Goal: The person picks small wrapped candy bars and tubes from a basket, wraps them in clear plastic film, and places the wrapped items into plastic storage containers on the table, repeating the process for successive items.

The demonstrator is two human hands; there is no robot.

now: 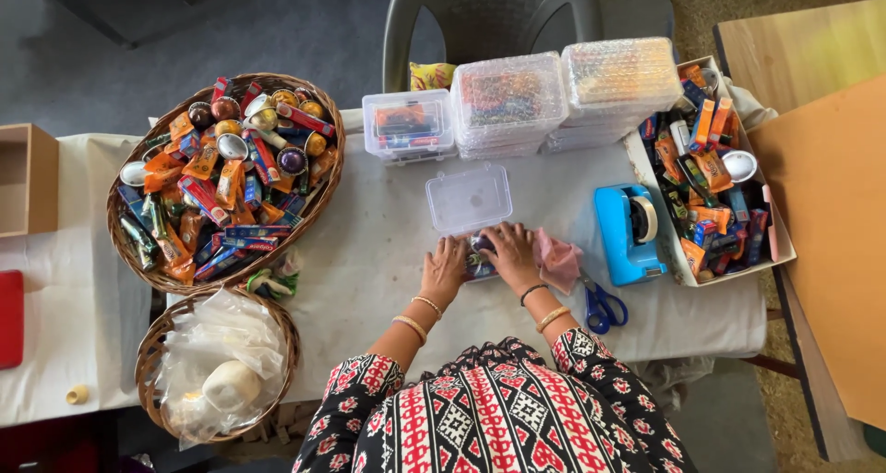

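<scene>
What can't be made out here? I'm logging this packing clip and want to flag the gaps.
Head view only:
- What the left hand and right hand press on: a small dark packet, mostly covered by the hands.
- Contents of the bubble-wrapped boxes: blurred by wrap.
- Items in the lower basket: veiled by clear plastic.
- Red object at left: cut off by the edge.

Clear, glossy plastic box (pixel 469 198) with hinged lid, smooth. Tabletop (pixel 369 251) covered in matt white cloth. Two woven wicker baskets (pixel 318 201) at its left edge, rough. Wrapped sweets (pixel 217 182) in shiny foil and glossy film. Tape dispenser (pixel 628 233) of smooth blue plastic. Pink cloth (pixel 560 259), soft, matt.
</scene>
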